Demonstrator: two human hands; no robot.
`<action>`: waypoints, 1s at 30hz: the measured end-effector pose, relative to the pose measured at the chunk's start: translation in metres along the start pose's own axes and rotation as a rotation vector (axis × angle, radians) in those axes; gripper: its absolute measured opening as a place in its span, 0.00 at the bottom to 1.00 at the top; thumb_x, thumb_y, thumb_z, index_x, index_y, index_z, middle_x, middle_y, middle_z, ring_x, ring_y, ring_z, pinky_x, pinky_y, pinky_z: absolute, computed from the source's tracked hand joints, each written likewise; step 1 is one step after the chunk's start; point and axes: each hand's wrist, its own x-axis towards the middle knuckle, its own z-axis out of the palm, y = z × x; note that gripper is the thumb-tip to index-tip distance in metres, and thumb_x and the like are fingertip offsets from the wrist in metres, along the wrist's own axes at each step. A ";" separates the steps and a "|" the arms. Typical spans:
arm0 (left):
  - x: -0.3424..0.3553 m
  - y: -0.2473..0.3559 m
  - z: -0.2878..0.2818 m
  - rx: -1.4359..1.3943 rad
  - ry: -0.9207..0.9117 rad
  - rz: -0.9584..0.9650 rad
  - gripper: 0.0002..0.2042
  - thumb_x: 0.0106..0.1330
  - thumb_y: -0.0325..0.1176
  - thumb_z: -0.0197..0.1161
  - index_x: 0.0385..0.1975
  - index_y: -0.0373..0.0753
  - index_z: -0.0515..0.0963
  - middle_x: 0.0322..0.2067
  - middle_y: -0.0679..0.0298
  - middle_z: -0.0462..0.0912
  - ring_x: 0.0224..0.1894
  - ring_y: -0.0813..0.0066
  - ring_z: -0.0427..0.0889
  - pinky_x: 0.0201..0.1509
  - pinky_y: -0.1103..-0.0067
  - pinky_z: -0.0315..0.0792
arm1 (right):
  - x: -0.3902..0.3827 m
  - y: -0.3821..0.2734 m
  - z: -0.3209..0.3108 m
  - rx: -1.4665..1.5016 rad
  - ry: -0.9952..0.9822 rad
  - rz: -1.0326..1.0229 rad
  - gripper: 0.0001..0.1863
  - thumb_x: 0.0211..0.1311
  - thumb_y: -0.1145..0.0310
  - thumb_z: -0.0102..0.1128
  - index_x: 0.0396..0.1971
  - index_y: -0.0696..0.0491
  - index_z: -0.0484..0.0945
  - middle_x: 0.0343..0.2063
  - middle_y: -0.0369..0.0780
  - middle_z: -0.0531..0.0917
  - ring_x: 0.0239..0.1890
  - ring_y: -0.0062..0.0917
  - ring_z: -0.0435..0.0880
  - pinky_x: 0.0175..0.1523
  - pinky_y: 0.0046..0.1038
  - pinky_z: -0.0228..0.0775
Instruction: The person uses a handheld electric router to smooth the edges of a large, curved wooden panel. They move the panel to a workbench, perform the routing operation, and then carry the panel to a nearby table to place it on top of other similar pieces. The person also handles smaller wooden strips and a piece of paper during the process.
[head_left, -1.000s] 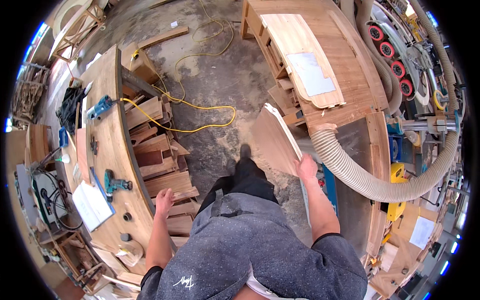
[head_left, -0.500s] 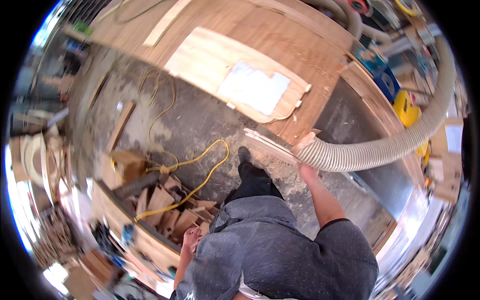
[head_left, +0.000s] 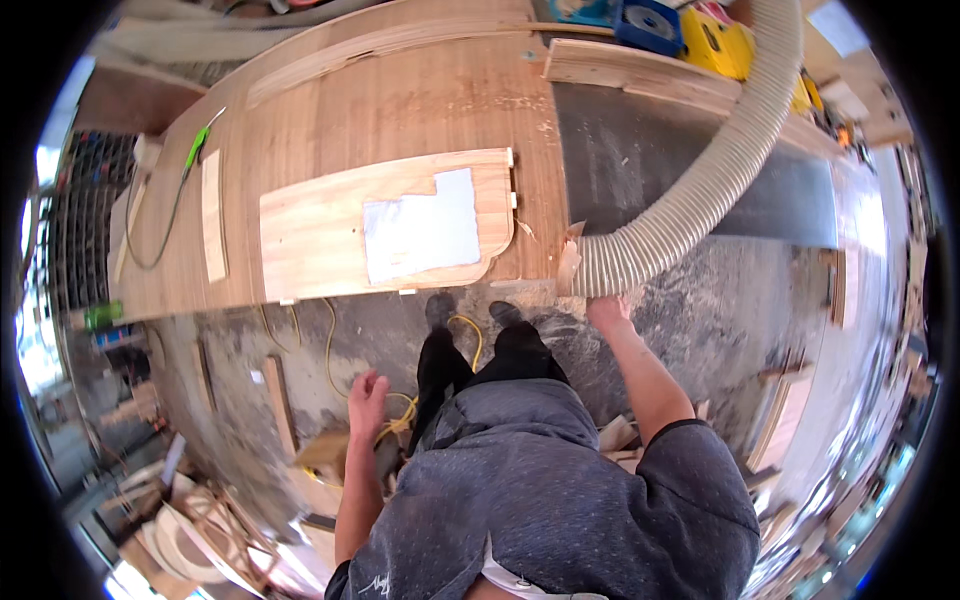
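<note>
My right hand (head_left: 608,312) is at the workbench's near edge, directly below the mouth of a beige ribbed hose (head_left: 680,215); its fingers are largely hidden, as is whatever they grip. My left hand (head_left: 368,395) hangs over the floor with fingers loosely bent and apart, holding nothing. On the wooden workbench (head_left: 360,100) lies a pale shaped panel (head_left: 310,230) with rounded right corners, carrying an irregular white sheet (head_left: 420,240). Wood shavings lie beside it, and the hose rests next to a dark metal surface (head_left: 640,140).
A green tool (head_left: 196,148) with a cord and a loose strip (head_left: 214,215) lie on the bench's left. Yellow cable (head_left: 470,335) crosses the floor near my feet. Boards (head_left: 280,400) lie behind me at both sides. Blue (head_left: 648,30) and yellow (head_left: 715,45) tools stand behind the hose.
I have turned rightward to face the workbench with the panel. The board that my right hand held earlier is now mostly out of sight under the hose and bench edge.
</note>
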 end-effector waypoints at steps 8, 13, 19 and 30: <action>0.088 0.188 0.058 0.374 -0.388 0.798 0.17 0.67 0.30 0.64 0.54 0.33 0.77 0.48 0.51 0.83 0.50 0.54 0.82 0.57 0.67 0.75 | -0.091 -0.114 0.046 0.811 0.202 0.406 0.23 0.60 0.62 0.61 0.52 0.59 0.78 0.51 0.55 0.82 0.56 0.52 0.78 0.61 0.46 0.71; 0.122 0.257 0.141 0.697 -0.546 1.379 0.21 0.62 0.31 0.66 0.56 0.37 0.76 0.54 0.52 0.77 0.59 0.50 0.74 0.66 0.62 0.66 | -0.165 -0.213 0.130 1.011 -0.004 0.519 0.21 0.65 0.59 0.56 0.51 0.56 0.80 0.47 0.54 0.84 0.54 0.47 0.82 0.59 0.45 0.74; 0.149 0.276 0.225 1.070 -0.455 1.649 0.22 0.62 0.33 0.64 0.58 0.42 0.77 0.59 0.58 0.75 0.63 0.55 0.69 0.72 0.49 0.53 | -0.229 -0.292 0.182 1.214 0.183 0.806 0.17 0.68 0.63 0.47 0.45 0.56 0.82 0.42 0.54 0.86 0.48 0.49 0.84 0.55 0.46 0.76; 0.153 0.286 0.275 1.349 -0.351 1.743 0.11 0.64 0.30 0.60 0.46 0.42 0.81 0.44 0.58 0.81 0.55 0.54 0.75 0.69 0.50 0.57 | -0.240 -0.265 0.218 1.351 0.039 0.865 0.17 0.65 0.63 0.51 0.45 0.57 0.83 0.45 0.53 0.85 0.52 0.47 0.84 0.58 0.43 0.75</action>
